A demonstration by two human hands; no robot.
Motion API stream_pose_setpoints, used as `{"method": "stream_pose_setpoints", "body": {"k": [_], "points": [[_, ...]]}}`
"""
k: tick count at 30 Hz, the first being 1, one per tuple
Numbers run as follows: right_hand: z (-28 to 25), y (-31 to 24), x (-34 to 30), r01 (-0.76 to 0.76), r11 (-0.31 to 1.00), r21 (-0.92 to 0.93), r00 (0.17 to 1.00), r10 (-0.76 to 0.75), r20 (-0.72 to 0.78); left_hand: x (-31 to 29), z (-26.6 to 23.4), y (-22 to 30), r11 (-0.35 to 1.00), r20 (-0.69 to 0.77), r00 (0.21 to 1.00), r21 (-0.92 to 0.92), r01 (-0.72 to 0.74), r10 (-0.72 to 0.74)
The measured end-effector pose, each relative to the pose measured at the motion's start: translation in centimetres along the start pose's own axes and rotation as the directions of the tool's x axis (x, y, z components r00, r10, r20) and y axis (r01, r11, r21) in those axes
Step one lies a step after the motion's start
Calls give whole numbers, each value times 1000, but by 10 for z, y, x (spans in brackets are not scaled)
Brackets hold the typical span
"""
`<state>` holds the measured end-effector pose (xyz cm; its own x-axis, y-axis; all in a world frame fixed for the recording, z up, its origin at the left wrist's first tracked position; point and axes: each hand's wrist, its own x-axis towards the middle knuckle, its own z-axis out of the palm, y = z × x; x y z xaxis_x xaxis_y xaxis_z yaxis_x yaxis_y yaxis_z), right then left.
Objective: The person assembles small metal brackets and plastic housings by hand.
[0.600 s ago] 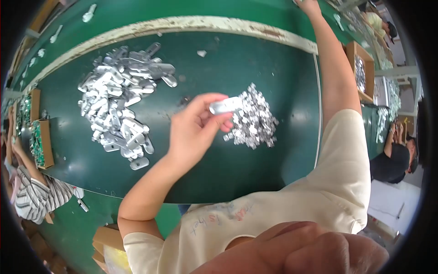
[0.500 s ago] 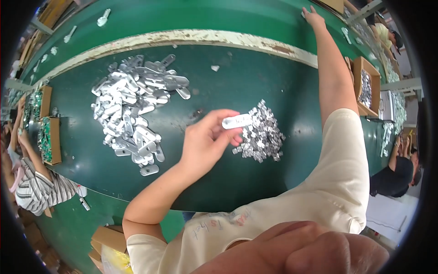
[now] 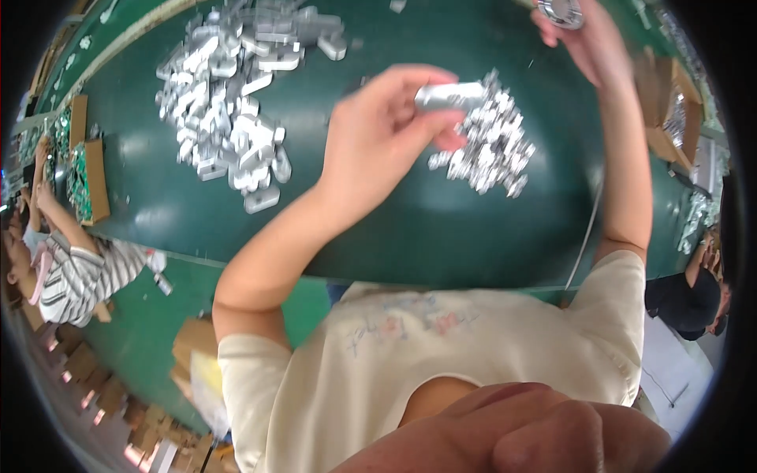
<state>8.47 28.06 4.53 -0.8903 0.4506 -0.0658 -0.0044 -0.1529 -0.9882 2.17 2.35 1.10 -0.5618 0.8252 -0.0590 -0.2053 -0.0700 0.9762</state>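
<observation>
My left hand [image 3: 378,130] pinches a silver oblong metal piece [image 3: 451,96] with rounded ends between thumb and fingers. It hovers just left of a heap of small shiny metal parts [image 3: 485,150] on the dark green table. Up at the far right, my right hand [image 3: 591,43] is closed on a silver part with a round end [image 3: 561,11]; motion blurs it and the upper frame edge cuts close to it. Left of my left hand lies a large pile of silver oblong metal pieces [image 3: 229,102].
Cardboard boxes with green parts [image 3: 95,181] stand at the table's left end, beside a person in a striped top [image 3: 71,276]. An open cardboard box of metal parts [image 3: 670,114] is at the right. Another person in black [image 3: 690,296] sits farther right.
My right hand has drawn back from the far green belt toward me, now with a round-ended silver part. The left hand still holds its oblong piece. The whole view has tilted.
</observation>
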Motion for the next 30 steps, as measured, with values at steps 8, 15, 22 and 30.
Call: {"method": "stream_pose_setpoints", "body": {"k": [8, 15, 22, 30], "points": [[38, 24, -104, 401, 757, -516, 916, -343, 207, -5, 10, 1, 997, 106, 994, -77, 17, -9], [41, 24, -109, 627, 391, -674, 773, -421, 475, -11, 12, 6, 962, 151, 979, -214, 170, -139], [47, 20, -106, 629, 389, -673, 776, -359, 518, -9, 12, 9, 958, 127, 971, -179, 225, -204], [49, 20, -109, 592, 381, -710, 804, -338, 489, -7, 16, 10, 963, 115, 968, -127, 237, -223]]}}
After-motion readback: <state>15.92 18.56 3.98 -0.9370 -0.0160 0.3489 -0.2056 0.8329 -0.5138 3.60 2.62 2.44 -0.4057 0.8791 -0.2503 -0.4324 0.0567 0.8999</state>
